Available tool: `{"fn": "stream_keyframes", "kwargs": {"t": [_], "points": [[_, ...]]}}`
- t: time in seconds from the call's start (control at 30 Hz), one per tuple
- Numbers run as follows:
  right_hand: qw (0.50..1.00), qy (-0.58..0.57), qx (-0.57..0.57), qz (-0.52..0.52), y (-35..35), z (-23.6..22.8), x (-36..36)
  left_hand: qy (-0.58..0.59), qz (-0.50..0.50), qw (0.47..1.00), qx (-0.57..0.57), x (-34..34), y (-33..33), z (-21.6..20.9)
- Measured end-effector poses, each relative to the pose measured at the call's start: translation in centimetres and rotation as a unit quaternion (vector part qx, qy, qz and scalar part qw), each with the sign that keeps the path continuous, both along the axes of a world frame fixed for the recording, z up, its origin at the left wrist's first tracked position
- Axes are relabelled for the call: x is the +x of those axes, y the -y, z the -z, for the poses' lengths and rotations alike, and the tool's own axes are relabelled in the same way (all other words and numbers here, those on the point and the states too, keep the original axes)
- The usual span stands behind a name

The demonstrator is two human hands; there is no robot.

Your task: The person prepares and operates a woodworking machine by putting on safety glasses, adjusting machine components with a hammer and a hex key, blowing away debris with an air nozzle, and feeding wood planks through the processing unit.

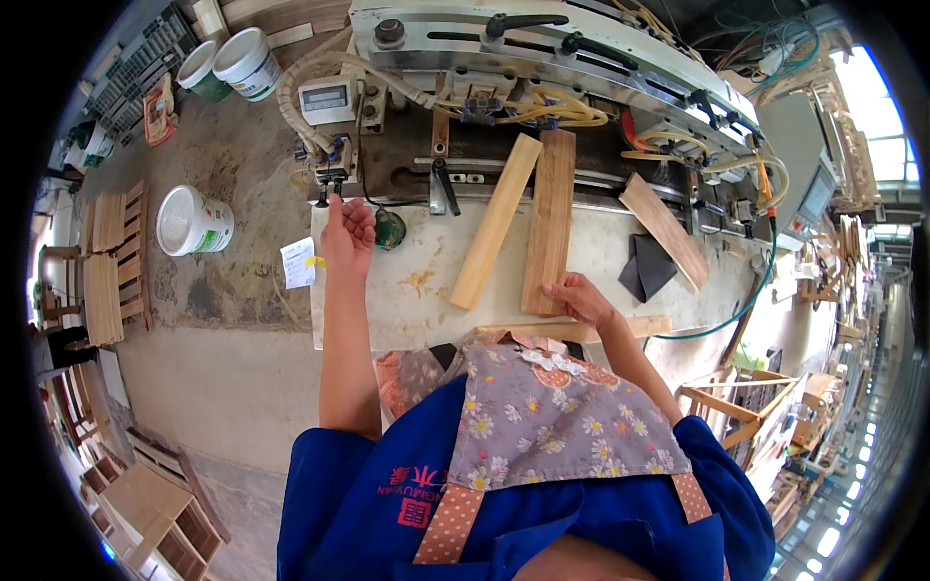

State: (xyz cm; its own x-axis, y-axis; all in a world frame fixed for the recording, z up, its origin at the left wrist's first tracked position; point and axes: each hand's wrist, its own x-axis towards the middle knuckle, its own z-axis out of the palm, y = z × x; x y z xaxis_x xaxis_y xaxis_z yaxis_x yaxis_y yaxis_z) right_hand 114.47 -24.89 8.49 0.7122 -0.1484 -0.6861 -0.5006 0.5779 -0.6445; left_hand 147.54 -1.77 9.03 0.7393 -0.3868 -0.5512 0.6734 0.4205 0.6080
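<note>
My left hand (pixel 351 240) reaches forward to a black-knobbed control valve (pixel 334 182) at the machine's left end. One finger points up against the knob; the other fingers are loosely curled and apart, holding nothing. With my right hand (pixel 581 298) I grip the near end of a brown wooden board (pixel 550 213), thumb on its upper face. The board's far end lies under the machine's beam. A paler wooden strip (pixel 496 223) lies slanted just left of it, on the pale worktop (pixel 407 310).
The long machine beam (pixel 542 44) with clamp handles and yellow hoses spans the back. To the right lie another board (pixel 664 230) and a dark sheet (pixel 647 267). A wooden piece (pixel 620 329) runs along the front edge. A green round object (pixel 389 229) sits beside my left hand.
</note>
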Motion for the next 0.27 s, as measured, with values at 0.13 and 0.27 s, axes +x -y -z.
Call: {"fn": "stream_keyframes", "kwargs": {"t": [0.13,0.27], "points": [[1.0,-0.005,0.013,-0.014,0.3,-0.2,0.4,0.148,0.115,0.981,0.059,-2.0,-0.1,-5.4],[0.998,0.001,0.008,-0.056,-0.6,-0.7,1.9,0.541,0.077,0.837,0.003,-2.1,-2.1,-20.8]]}}
